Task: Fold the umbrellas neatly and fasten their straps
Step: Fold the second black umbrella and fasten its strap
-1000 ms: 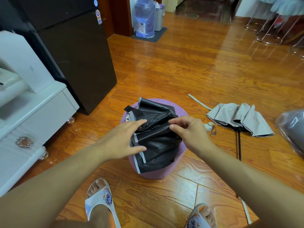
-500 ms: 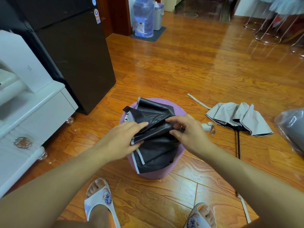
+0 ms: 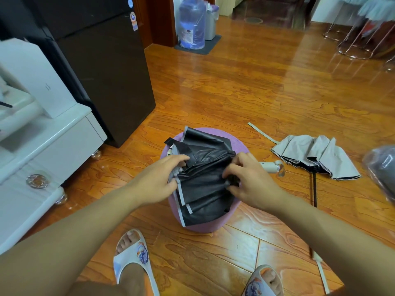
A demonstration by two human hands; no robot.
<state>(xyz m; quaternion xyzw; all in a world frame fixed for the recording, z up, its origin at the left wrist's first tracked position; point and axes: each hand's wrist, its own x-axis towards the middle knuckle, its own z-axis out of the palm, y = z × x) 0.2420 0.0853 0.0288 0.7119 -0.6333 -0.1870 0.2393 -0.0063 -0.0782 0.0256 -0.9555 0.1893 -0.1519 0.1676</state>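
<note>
A black umbrella (image 3: 203, 189) with grey-edged panels lies bunched on a round purple stool (image 3: 203, 228) in front of me. My left hand (image 3: 158, 180) holds its left end, fingers laid over the folded panel edges and thumb underneath. My right hand (image 3: 250, 180) pinches the gathered black cloth at the right side with curled fingers. The umbrella's white handle (image 3: 270, 166) pokes out past my right hand. A second umbrella (image 3: 316, 155), grey outside, lies half collapsed on the floor to the right, its dark shaft (image 3: 314, 189) pointing toward me and its strap (image 3: 263, 132) stretched out loose.
A black fridge (image 3: 102, 67) and a white cabinet (image 3: 42, 142) stand at the left. A blue water jug (image 3: 192, 22) stands by the far doorway. Something grey in a clear plastic bag (image 3: 382, 169) lies at the right edge. My sandalled feet (image 3: 132, 259) are just below the stool.
Both hands have drawn the black cloth inward. My right hand has dropped from the upper fold to pinch the gathered cloth at the right; the left hand stays on the left end.
</note>
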